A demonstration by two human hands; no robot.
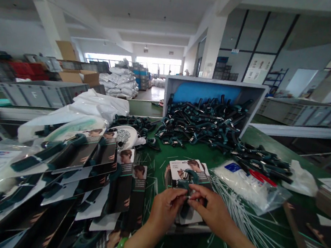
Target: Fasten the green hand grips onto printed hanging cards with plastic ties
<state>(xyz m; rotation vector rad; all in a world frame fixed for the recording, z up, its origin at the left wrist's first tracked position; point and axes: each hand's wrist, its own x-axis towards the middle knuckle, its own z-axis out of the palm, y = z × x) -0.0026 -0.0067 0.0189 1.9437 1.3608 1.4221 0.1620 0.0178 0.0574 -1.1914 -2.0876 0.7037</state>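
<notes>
My left hand (pixel 167 209) and my right hand (pixel 210 211) meet in front of me, their fingertips pinched together at a dark green hand grip exerciser (pixel 187 183). That grip lies on a printed card (pixel 182 170) with a photo on it. My right fingers seem to pinch a thin white plastic tie (pixel 193 195), mostly hidden by my fingers. Loose white ties (pixel 244 223) lie by my right forearm. A bag of white ties (pixel 246 187) sits beyond my right hand. Finished cards with grips attached (pixel 121 188) are heaped to the left of my left hand.
A grey crate (pixel 216 88) lies tilted on the green worktable (pixel 159 168), spilling a heap of dark green grips (pixel 205 126). Stacked printed cards (pixel 312 241) stand at the right. White plastic bags (pixel 93 107) and grey crates (pixel 39 92) lie beyond, with sacks and pillars further back.
</notes>
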